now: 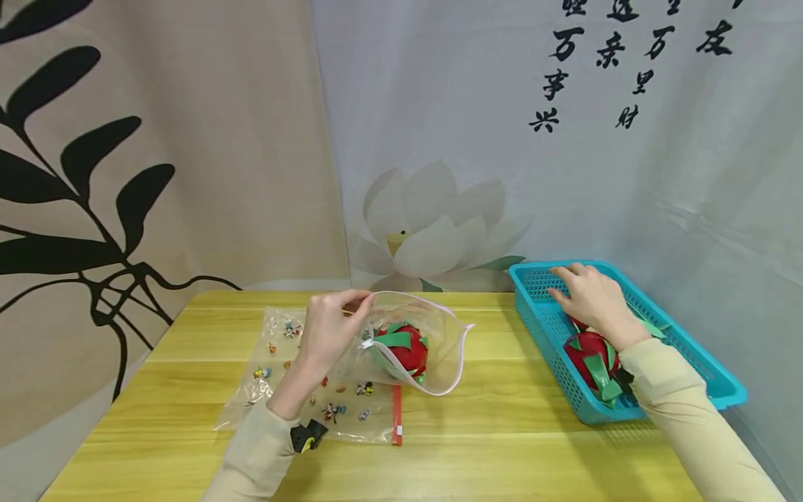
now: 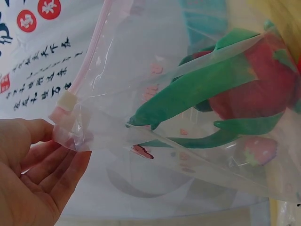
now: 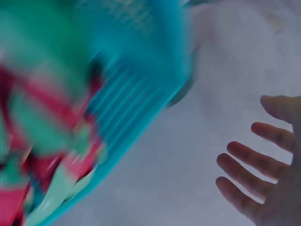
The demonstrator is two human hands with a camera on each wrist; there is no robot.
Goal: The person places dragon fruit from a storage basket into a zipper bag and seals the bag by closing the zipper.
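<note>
My left hand [image 1: 335, 331] pinches the upper left corner of a clear zip bag [image 1: 447, 331], close to its white slider [image 2: 67, 100]. The bag's mouth gapes toward the right. Inside it lies a red, round fruit-like thing with green leaf strips [image 1: 414, 352], resembling a dragon fruit. Over the blue basket [image 1: 539, 335] hovers my right hand [image 1: 592, 296], fingers spread and holding nothing. More red fruit-like things with green strips [image 1: 586, 359] lie in the basket, partly hidden by that hand and forearm. The right wrist view shows them blurred, with the hand [image 3: 263, 165] apart from them.
A second clear bag with cartoon prints [image 1: 332, 411] and a red zip strip [image 1: 397, 418] lies flat on the wooden table [image 1: 477, 446], partly under the left arm. Behind the table hangs a printed cloth [image 1: 426, 139]. The basket stands at the table's right side.
</note>
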